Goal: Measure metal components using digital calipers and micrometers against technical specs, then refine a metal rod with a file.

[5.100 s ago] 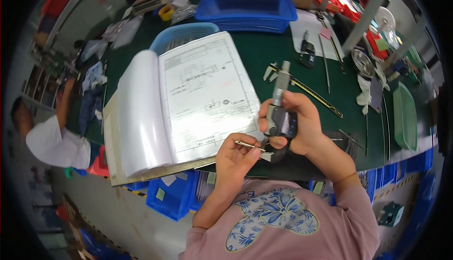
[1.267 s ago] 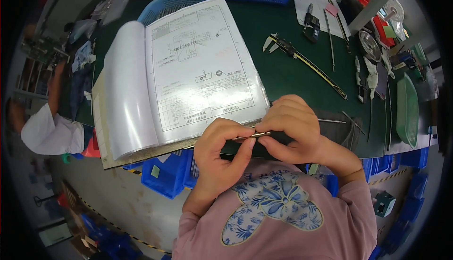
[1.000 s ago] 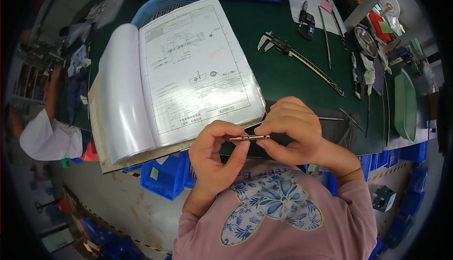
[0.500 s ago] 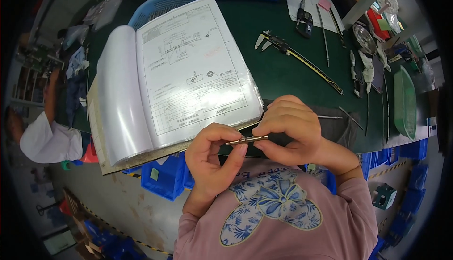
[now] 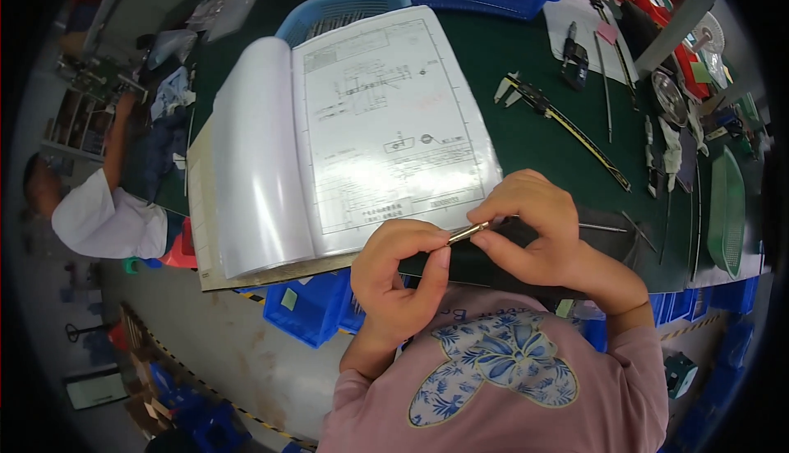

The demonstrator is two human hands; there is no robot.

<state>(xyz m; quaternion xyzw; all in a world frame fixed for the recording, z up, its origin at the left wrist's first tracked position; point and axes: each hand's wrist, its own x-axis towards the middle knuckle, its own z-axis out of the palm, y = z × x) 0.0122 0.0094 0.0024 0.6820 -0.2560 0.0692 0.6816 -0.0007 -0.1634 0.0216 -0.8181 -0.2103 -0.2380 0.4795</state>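
I see a slim metal pin [image 5: 464, 234] held up beside the near right corner of an open drawing binder [image 5: 259, 165] on the green counter [image 5: 542, 153]. Its long axis slants from near left to far right. The left hand's [image 5: 399, 276] fingers pinch its near end, the right hand's [image 5: 534, 227] its far end; neither hand is nearer.
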